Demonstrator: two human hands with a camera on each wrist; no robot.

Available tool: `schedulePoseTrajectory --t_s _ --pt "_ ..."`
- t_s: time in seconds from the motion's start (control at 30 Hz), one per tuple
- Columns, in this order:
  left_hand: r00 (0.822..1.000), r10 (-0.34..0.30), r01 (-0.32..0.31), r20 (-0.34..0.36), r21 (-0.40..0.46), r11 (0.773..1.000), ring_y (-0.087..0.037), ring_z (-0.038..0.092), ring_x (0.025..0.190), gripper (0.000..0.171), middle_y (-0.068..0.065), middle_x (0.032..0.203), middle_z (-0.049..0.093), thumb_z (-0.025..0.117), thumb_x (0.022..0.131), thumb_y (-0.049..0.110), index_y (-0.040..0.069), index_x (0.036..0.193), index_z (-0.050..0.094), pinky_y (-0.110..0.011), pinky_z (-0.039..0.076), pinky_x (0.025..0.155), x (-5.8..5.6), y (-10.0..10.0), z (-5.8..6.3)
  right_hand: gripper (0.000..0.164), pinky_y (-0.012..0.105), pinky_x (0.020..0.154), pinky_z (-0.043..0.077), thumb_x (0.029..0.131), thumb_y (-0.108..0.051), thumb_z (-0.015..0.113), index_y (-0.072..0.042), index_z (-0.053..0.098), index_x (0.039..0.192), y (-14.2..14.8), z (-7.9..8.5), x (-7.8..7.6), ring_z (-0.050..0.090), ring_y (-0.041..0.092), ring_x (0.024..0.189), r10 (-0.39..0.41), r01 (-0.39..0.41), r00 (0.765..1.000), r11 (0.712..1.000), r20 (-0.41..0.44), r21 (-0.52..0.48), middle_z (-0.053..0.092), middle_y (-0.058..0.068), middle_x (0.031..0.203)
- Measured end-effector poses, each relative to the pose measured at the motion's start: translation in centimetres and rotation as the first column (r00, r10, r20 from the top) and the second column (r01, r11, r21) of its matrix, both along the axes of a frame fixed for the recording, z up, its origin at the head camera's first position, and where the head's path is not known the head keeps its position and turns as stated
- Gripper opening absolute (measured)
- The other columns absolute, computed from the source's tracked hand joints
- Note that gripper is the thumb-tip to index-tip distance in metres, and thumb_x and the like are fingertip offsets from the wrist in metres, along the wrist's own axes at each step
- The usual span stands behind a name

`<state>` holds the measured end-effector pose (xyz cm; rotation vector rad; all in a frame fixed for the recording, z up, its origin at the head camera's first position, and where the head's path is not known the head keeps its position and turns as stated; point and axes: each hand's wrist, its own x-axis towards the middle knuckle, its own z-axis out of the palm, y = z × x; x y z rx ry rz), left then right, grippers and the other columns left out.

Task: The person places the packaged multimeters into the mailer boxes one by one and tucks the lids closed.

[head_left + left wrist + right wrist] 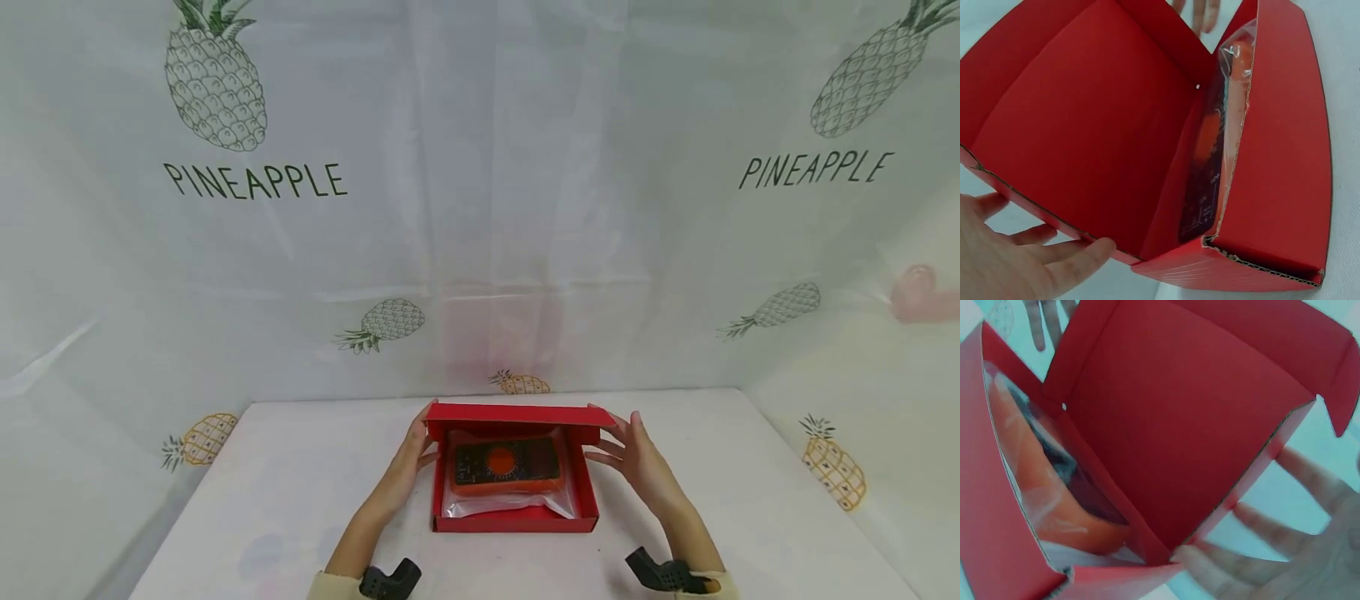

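Note:
A red cardboard box (517,524) lies on the white table with its hinged lid (517,413) raised part way. Inside it is an orange and black multimeter (504,463) with a round dial, wrapped in a clear plastic bag (558,502). At the lid's left side, my left hand (403,462) touches the side flap with fairly straight fingers (1079,265). My right hand (647,467) is at the lid's opposite side, its extended fingers (1313,478) against that flap. In both wrist views, part of the multimeter is hidden by the box walls.
The white table (300,492) spreads around the box on both sides. Behind it hangs a pale cloth (525,208) printed with pineapples. A black wrist strap (390,579) sits on the left wrist, and another strap (663,573) on the right.

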<state>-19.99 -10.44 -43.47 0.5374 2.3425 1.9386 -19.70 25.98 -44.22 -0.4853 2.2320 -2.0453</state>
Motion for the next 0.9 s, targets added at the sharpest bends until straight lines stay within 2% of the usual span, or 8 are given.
schedulePoseTrajectory --t_s 0.07,0.13,0.23,0.33,0.47,0.57,0.73,0.9 --pt "1.0 0.005 -0.005 -0.017 0.0 1.0 -0.051 0.027 0.139 0.06 -0.021 0.157 0.023 0.023 0.105 0.04 0.009 0.156 0.016 -0.058 0.037 0.106 0.3 0.0 0.2 0.057 0.031 0.096 0.05 0.107 -0.039 0.009 -0.011 0.032 0.152 0.0 0.1 0.2 0.055 0.034 0.124 -0.003 0.003 1.0 0.999 -0.019 -0.038 0.051 -0.007 0.14" --pt "0.999 0.017 -0.017 -0.037 0.008 1.0 -0.051 0.029 0.138 0.058 -0.021 0.156 0.024 0.025 0.105 0.038 0.01 0.156 0.018 -0.059 0.037 0.106 0.6 -0.1 0.3 0.055 0.031 0.097 0.05 0.107 -0.037 0.009 -0.015 0.028 0.154 -0.1 0.3 0.3 0.055 0.027 0.124 0.008 -0.011 0.999 0.998 -0.05 -0.063 0.046 -0.008 0.144" --pt "0.998 0.027 -0.026 -0.062 0.027 0.999 -0.052 0.032 0.137 0.055 -0.021 0.155 0.025 0.026 0.105 0.033 0.01 0.155 0.02 -0.062 0.038 0.104 1.0 -0.3 0.3 0.053 0.032 0.098 0.049 0.107 -0.035 0.008 -0.018 0.022 0.156 -0.4 0.5 0.7 0.052 0.021 0.126 0.035 -0.039 0.995 0.998 -0.097 -0.041 0.038 -0.004 0.149" --pt "0.997 0.035 -0.031 -0.075 0.042 0.999 -0.052 0.034 0.135 0.054 -0.022 0.153 0.028 0.026 0.104 0.031 0.008 0.153 0.024 -0.063 0.039 0.102 1.3 -0.4 0.2 0.054 0.034 0.098 0.049 0.107 -0.035 0.009 -0.013 0.022 0.155 -0.8 0.4 1.3 0.048 0.018 0.129 0.042 -0.041 0.992 0.999 -0.117 0.011 0.039 -0.006 0.147" --pt "0.996 0.036 -0.031 -0.08 0.062 0.998 -0.052 0.037 0.132 0.052 -0.022 0.149 0.031 0.027 0.104 0.03 0.006 0.15 0.029 -0.063 0.04 0.1 1.7 -0.4 0.0 0.054 0.033 0.097 0.05 0.108 -0.033 0.012 -0.006 0.027 0.152 -1.0 0.3 1.9 0.048 0.02 0.128 0.016 -0.013 0.996 0.999 -0.09 0.038 0.045 -0.008 0.141" --pt "0.997 0.042 -0.038 -0.072 0.061 0.997 -0.05 0.041 0.13 0.049 -0.021 0.147 0.035 0.027 0.104 0.028 0.006 0.147 0.032 -0.058 0.044 0.099 1.9 -0.5 -0.3 0.053 0.033 0.095 0.051 0.108 -0.032 0.013 -0.006 0.032 0.15 -1.0 0.3 2.4 0.049 0.018 0.127 0.006 -0.004 0.998 0.999 -0.06 0.032 0.045 -0.002 0.142" --pt "0.998 0.051 -0.049 -0.032 0.047 0.998 -0.045 0.043 0.129 0.047 -0.018 0.144 0.041 0.029 0.104 0.028 0.004 0.144 0.039 -0.043 0.048 0.095 2.5 -0.8 -0.5 0.053 0.034 0.096 0.051 0.108 -0.03 0.012 -0.005 0.034 0.149 -0.9 0.1 3.1 0.049 0.008 0.127 0.048 -0.048 0.998 0.999 -0.046 0.013 0.033 0.015 0.15" --pt "0.999 0.053 -0.053 0.012 0.04 0.998 -0.041 0.041 0.131 0.049 -0.016 0.144 0.043 0.033 0.104 0.034 0.007 0.143 0.042 -0.044 0.046 0.094 3.0 -0.8 -0.8 0.054 0.024 0.098 0.047 0.109 -0.03 0.01 -0.003 0.033 0.149 -0.5 0.0 3.9 0.047 0.003 0.127 0.049 -0.048 0.998 0.999 -0.038 0.019 0.027 0.02 0.154"
